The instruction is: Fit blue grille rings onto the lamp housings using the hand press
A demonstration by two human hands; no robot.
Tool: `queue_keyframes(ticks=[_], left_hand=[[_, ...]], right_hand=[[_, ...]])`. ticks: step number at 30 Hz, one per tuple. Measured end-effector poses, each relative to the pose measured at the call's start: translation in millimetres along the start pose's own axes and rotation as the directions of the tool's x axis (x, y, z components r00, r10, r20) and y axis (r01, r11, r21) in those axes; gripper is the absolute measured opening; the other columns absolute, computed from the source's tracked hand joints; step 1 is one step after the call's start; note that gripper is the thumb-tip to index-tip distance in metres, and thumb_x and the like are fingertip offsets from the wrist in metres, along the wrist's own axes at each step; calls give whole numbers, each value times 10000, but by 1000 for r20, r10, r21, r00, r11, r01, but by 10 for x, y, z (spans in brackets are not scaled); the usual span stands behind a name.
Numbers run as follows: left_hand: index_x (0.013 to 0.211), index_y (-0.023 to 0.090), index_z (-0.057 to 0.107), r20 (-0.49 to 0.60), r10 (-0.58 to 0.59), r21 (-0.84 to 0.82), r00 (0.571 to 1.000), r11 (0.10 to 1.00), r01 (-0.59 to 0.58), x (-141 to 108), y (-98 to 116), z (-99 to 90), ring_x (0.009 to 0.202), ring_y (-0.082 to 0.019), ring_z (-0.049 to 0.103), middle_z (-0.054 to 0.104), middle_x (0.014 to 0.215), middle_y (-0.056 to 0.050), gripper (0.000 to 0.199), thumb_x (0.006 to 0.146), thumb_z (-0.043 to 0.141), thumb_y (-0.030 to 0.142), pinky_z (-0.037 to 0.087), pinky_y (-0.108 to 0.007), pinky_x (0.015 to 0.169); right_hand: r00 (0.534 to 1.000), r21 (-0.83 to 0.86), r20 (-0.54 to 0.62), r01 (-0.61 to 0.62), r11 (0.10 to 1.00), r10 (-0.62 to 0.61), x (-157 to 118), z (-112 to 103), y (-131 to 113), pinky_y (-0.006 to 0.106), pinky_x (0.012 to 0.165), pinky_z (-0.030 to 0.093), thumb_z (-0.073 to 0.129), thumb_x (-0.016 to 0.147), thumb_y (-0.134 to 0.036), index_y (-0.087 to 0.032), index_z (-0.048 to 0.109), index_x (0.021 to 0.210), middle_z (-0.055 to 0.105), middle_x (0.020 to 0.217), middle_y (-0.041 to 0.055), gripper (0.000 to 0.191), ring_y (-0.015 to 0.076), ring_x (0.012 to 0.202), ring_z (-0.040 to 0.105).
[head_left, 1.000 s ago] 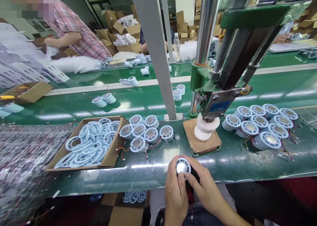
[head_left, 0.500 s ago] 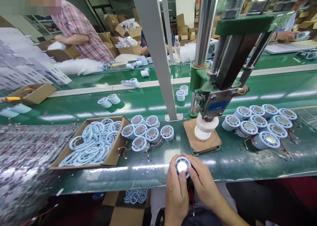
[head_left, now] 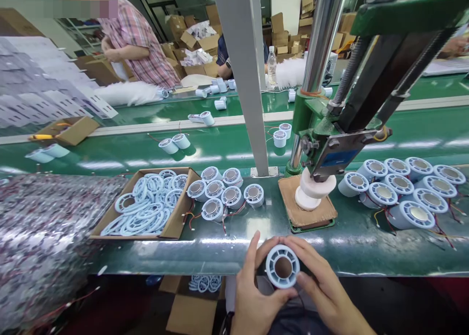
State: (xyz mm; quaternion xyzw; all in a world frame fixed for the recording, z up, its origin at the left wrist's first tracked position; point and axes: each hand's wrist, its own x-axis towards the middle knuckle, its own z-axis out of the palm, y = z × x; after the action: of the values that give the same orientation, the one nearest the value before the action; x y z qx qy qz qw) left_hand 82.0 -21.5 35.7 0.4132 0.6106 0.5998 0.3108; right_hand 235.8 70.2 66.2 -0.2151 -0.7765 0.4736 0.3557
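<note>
Blue-rimmed cylinder [head_left: 282, 266] in both hands [head_left: 289, 286], open carton [head_left: 172, 231] of blue rings [head_left: 150, 203]

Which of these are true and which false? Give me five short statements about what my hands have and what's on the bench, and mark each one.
1. Both the left hand and the right hand touch the round part. True.
2. The open box of blue rings stands to the right of the press. False: it stands to the left.
3. Brown cardboard lies beneath the press's white pad. True.
4. The clear bottle lies on its side. False: it stands upright.
5. Wires trail from parts right of the press. True.
</note>
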Motion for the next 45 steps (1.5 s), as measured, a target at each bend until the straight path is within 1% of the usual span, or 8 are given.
queue_keyframes(ticks=[6, 10, 16, 23, 29, 35, 41, 45], left_hand=[[1538, 302, 357, 93, 235, 230, 968, 941, -250, 64, 200, -42, 1210, -284, 700, 742, 1294, -98, 929, 774, 802, 583, 573, -388, 1039], [1519, 267, 383, 107, 260, 287, 960, 916, -281, 92, 273, -34, 1172, -303, 720, 760, 1246, -120, 915, 773, 790, 607, 591, -414, 1014], [1246, 250, 685, 113, 324, 325, 939, 881, -343, 145, 419, -12, 1044, -293, 756, 787, 1138, -111, 649, 753, 769, 664, 629, -390, 918], [1182, 228, 704, 86, 355, 388, 931, 849, -359, 149, 528, 15, 925, -274, 766, 800, 1041, -99, 599, 746, 805, 627, 644, -370, 821], [1200, 226, 707, 95, 230, 380, 969, 891, -248, 120, 462, -15, 988, -304, 753, 786, 1100, -118, 575, 740, 846, 542, 632, -410, 873], [1377, 140, 579, 189, 55, 320, 980, 940, -114, 327, 52, -49, 1275, -331, 636, 662, 1385, -180, 574, 825, 644, 286, 503, -485, 1091], [1374, 124, 499, 226, -15, 372, 974, 926, -72, 329, -104, -16, 1237, -342, 643, 649, 1346, -215, 538, 915, 600, 385, 516, -526, 1037], [1400, 137, 455, 258, 76, 375, 963, 911, -172, 377, -57, -35, 1286, -339, 612, 608, 1395, -225, 580, 939, 609, 453, 504, -513, 1056]], right_hand=[[996, -54, -84, 30, 998, -34, -99, -28, 23, 218, 1143, 458, 470, 1065, -296, -367, 508, 1494, 607, 1468, 8, 436, 147, 1368, 573], [993, -47, -117, 5, 999, -11, -154, -26, 65, 289, 1115, 518, 452, 1068, -299, -377, 548, 1464, 629, 1443, 17, 415, 192, 1339, 605], [989, -31, -145, -11, 999, 7, -159, -18, 32, 271, 1105, 521, 476, 1061, -335, -390, 579, 1434, 654, 1414, 2, 391, 182, 1316, 623], [987, 20, -122, -103, 995, 104, -216, 41, 101, 307, 1101, 527, 450, 1066, -387, -356, 617, 1409, 659, 1409, 29, 382, 202, 1316, 624], [983, -6, -102, -152, 988, 150, -240, 69, 172, 369, 1105, 531, 417, 1070, -388, -292, 629, 1407, 648, 1419, 73, 410, 238, 1328, 614], [994, -240, 8, -106, 965, 111, -47, 184, 274, 439, 1160, 481, 531, 917, -178, -133, 462, 1521, 517, 1529, 173, 610, 274, 1412, 523], [980, -354, -171, -157, 922, 101, 57, 468, 385, 447, 980, 603, 497, 779, -92, -138, 576, 1338, 696, 1264, 169, 567, 278, 1147, 691], [976, -365, -207, -140, 920, 66, 77, 519, 422, 407, 938, 617, 474, 753, -65, -163, 593, 1312, 721, 1216, 142, 580, 261, 1096, 711]])
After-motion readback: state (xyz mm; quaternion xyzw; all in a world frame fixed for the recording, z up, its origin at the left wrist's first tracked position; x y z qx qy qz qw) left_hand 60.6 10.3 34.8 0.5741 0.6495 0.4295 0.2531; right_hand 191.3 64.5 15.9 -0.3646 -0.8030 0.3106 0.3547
